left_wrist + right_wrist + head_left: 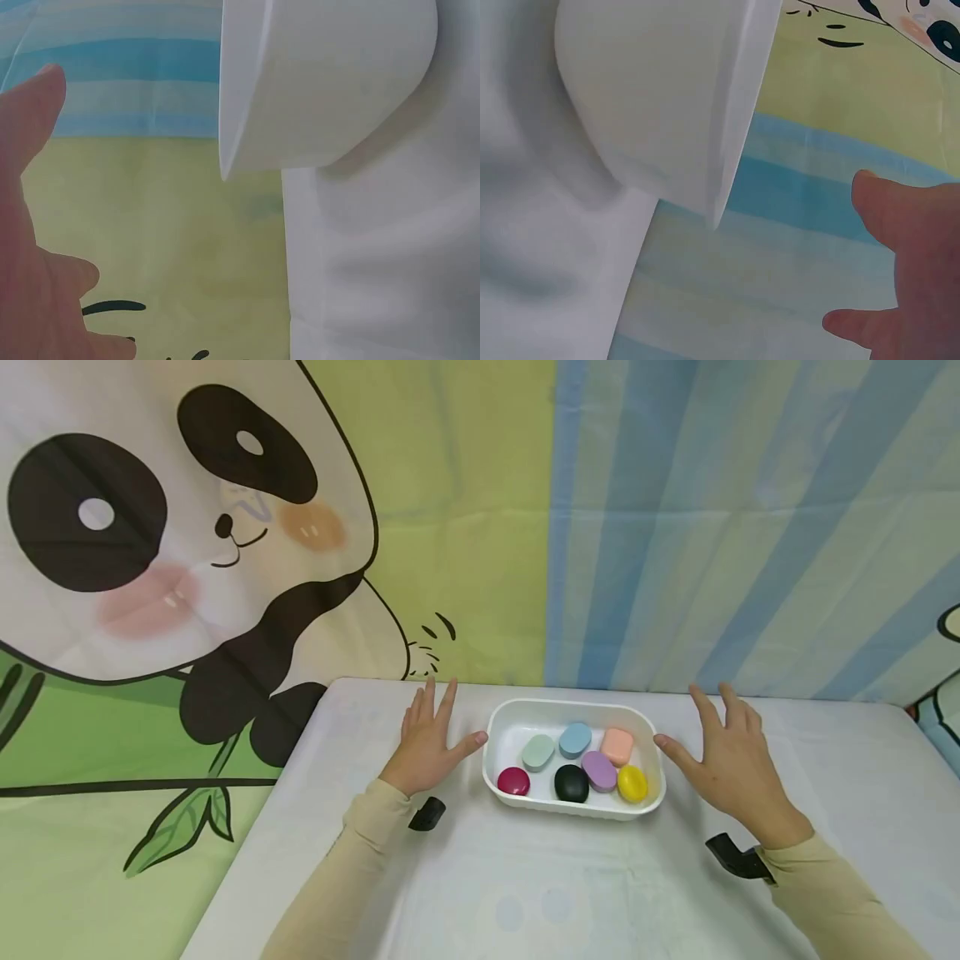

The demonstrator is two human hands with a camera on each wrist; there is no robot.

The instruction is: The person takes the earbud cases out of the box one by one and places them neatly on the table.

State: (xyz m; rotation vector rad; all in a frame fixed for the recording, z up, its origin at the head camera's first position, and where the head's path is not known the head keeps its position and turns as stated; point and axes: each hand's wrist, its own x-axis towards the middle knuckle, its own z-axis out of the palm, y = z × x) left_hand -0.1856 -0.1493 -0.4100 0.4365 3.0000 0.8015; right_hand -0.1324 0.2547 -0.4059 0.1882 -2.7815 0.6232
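A white rectangular plastic tray (573,808) with rounded corners stands on the table between two hands. Inside lie several smooth rounded pieces: a mint one (537,752), a blue one (575,740), a peach square one (617,747), a purple oval (599,772), a yellow one (632,784), a black one (572,783) and a crimson one (513,781). My left hand (425,745) is spread at the tray's left end, thumb tip by the rim. Beyond the right end, my right hand (731,760) spreads its fingers with the thumb toward the tray. Neither hand grips anything.
A white cloth covers the table (525,893). Behind its far edge hangs a printed curtain (465,568) with a panda and blue stripes. Black wrist mounts (738,858) stick out beneath the beige sleeves (840,893).
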